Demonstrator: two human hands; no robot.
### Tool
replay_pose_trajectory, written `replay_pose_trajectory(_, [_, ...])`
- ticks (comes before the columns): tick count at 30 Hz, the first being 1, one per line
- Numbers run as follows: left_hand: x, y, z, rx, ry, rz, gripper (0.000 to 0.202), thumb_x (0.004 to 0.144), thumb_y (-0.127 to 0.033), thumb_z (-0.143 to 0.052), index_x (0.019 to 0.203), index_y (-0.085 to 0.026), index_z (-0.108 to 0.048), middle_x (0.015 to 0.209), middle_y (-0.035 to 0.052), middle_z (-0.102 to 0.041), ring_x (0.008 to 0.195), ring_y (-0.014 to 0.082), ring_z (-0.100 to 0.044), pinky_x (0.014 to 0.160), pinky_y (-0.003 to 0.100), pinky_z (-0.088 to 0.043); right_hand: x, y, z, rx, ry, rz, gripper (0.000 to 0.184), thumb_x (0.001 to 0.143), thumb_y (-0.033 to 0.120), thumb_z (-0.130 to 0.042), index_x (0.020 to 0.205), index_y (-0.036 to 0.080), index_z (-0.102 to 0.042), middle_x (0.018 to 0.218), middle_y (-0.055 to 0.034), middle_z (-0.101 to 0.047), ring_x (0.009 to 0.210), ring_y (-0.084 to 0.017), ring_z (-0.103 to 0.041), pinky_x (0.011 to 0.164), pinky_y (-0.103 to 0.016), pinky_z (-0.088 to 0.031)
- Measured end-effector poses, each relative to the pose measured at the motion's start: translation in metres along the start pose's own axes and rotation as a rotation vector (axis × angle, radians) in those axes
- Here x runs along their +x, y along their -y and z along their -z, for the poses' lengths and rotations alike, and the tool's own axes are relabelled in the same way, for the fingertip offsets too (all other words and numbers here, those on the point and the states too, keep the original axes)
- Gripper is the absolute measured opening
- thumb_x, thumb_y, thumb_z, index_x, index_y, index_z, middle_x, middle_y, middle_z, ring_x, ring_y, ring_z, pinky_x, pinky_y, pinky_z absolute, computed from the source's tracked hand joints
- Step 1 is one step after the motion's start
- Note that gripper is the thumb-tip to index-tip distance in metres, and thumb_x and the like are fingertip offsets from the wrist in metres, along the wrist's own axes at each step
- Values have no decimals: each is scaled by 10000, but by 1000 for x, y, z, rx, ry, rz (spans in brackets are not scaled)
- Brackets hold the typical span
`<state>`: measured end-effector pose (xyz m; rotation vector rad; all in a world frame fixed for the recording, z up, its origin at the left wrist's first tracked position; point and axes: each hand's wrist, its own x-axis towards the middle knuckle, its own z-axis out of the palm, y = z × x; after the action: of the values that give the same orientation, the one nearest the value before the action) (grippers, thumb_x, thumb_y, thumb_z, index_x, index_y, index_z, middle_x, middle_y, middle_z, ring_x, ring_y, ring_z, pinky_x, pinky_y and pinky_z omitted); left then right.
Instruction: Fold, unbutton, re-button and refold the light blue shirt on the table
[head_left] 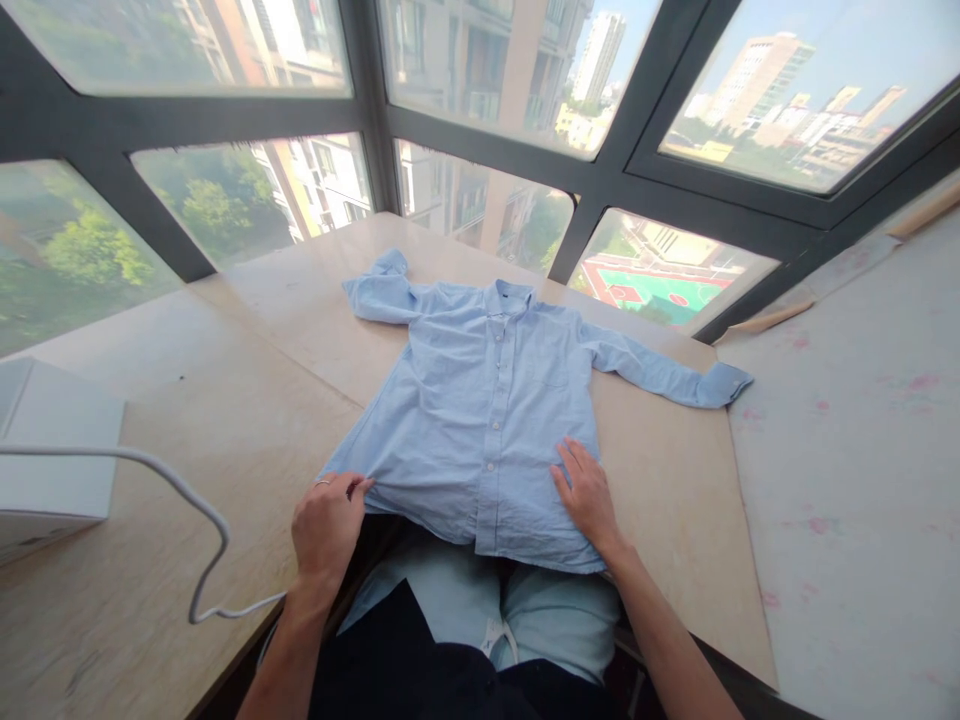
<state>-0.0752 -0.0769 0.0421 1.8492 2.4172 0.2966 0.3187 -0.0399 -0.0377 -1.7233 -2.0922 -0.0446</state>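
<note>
A light blue button-up shirt (450, 400) lies front side up on the stone-like ledge, collar toward the windows and hem toward me. Its sleeves spread out to both sides; the left one is bent and bunched near its end, the right one runs out toward the wall. My left hand (328, 520) pinches the shirt's lower left corner, pulling that side outward. On the lower right of the shirt front, my right hand (586, 492) rests flat with its fingers stretched. The hem hangs slightly over the ledge's front edge above my lap.
A white box (60, 440) stands at the far left, with a white cable (202, 510) curving across the ledge (187, 420) toward my left forearm. Dark-framed windows (375, 110) enclose the back. A pale flowered wall (847, 450) borders the right side.
</note>
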Motion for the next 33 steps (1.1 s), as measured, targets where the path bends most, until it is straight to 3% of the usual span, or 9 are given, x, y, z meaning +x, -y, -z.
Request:
replay_pose_trajectory(7, [-4, 2, 18, 82, 214, 43, 293, 916, -394, -493, 819, -217, -705, 839, 85, -712, 817, 287, -665, 671, 349, -455, -1, -1, 0, 5, -1, 4, 464, 985, 406, -383, 1327, 154, -570, 1413, -169, -548, 1335, -304, -476, 1052, -497, -420])
replay_pose_trajectory(11, [3, -13, 21, 4, 42, 2, 380, 925, -481, -477, 971, -181, -707, 954, 117, -705, 901, 294, -648, 752, 364, -481, -1, -2, 0, 9, 7, 6, 475, 989, 410, -377, 1321, 131, -571, 1417, -180, -542, 1334, -310, -476, 1051, -499, -420])
replay_pose_trajectory(15, [25, -45, 14, -203, -152, -100, 423, 939, -465, -452, 1088, -140, -677, 1050, 137, -693, 1011, 287, -623, 906, 386, -476, 1, -1, 1, 31, 17, -12, 463, 984, 412, -390, 1316, 147, -573, 1405, -170, -553, 1322, -311, -486, 1047, -503, -424])
replay_pose_trajectory(18, [53, -75, 0, -315, -197, -178, 378, 946, -386, -442, 1117, -134, -667, 1120, 133, -685, 1076, 275, -608, 968, 389, -461, 5, -1, 6, 46, 33, -12, 448, 974, 413, -417, 1287, 145, -592, 1376, -175, -574, 1289, -313, -511, 1034, -499, -438])
replay_pose_trajectory(22, [105, -108, -22, -319, -173, -220, 358, 938, -304, -449, 1170, -134, -662, 1231, 138, -661, 1179, 272, -581, 1015, 400, -449, 12, -1, 14, 64, 62, -13, 399, 956, 397, -463, 1229, 157, -628, 1308, -170, -617, 1216, -303, -555, 1013, -485, -454])
replay_pose_trajectory(29, [207, -118, -46, -158, -70, -334, 449, 916, -254, -496, 1336, -112, -569, 1470, 156, -491, 1419, 280, -382, 1136, 399, -363, 27, 0, 21, 112, 53, -72, 282, 935, 337, -504, 1115, 203, -674, 1129, -125, -678, 1059, -278, -610, 942, -459, -471])
replay_pose_trajectory(33, [234, -129, -55, -83, 72, -496, 443, 923, -300, -519, 1336, -153, -585, 1487, 145, -476, 1456, 302, -311, 1175, 475, -300, 44, 3, 23, 176, 41, -102, 227, 927, 308, -531, 1034, 201, -699, 955, -102, -700, 914, -270, -639, 835, -429, -509])
